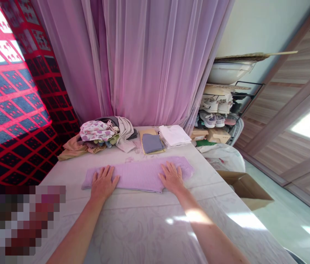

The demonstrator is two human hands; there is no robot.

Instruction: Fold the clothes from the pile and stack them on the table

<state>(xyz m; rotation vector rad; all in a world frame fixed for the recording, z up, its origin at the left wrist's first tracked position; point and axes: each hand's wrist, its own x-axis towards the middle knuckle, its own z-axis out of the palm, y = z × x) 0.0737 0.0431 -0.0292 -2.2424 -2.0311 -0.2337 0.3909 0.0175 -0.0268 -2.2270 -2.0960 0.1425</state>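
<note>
A lilac knitted garment lies spread flat across the pale patterned table. My left hand rests palm down on its left part, fingers spread and open. My right hand lies flat on its right part, fingers spread as well. Neither hand grips the fabric.
A heap of unfolded clothes sits at the table's far left. Folded grey cloth on a tan piece and a folded white stack lie behind the garment. A cardboard box stands right of the table, a shoe rack beyond, a purple curtain behind.
</note>
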